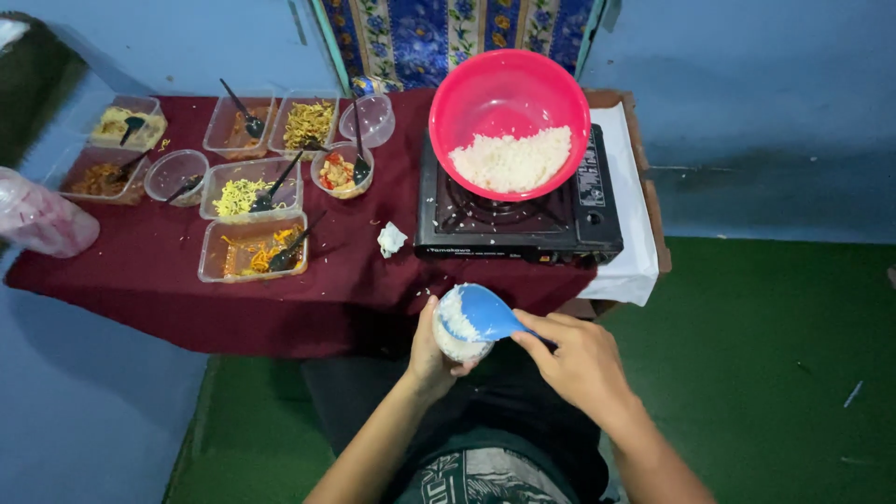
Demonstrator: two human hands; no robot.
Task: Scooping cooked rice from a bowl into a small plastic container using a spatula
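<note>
Rice cup (457, 336) gripped by left hand (431, 353), right hand (579, 359) pinching blue paddle (485, 313)

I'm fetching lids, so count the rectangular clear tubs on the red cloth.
6 tubs: three along the back row, one at the left edge, one mid-table, one nearest the person. None seems hidden.
</note>
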